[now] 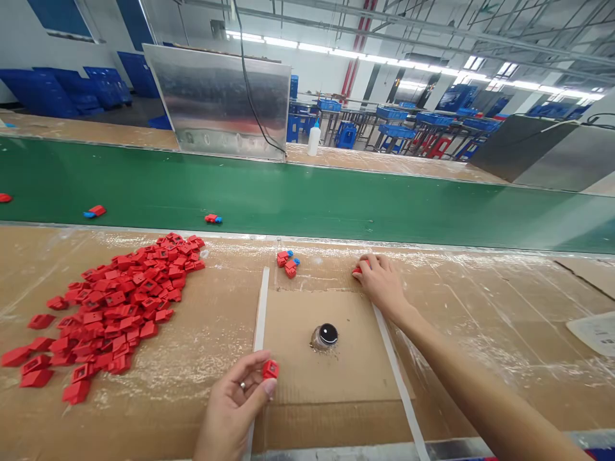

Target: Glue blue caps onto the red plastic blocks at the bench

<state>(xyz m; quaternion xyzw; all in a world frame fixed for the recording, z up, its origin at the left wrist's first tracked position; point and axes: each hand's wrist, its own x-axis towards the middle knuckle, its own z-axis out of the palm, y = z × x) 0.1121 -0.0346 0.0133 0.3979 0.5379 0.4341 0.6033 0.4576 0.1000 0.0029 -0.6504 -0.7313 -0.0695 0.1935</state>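
Note:
My left hand, with a ring on one finger, pinches a small red plastic piece that has an opening in its face. Farther out, my right hand has its fingers closed on another red piece, mostly covered by the fingertips. Between the hands, a cardboard sheet is taped down, with a small round pot with a glossy black top standing on it. Beyond the sheet lie red-and-blue pieces close together. A large heap of red pieces spreads over the left of the table.
A green conveyor belt runs across behind the cardboard-covered table, carrying a few red-and-blue pieces. Past it stand a metal panel and a white bottle. A pale plastic lid-like object lies at the right edge.

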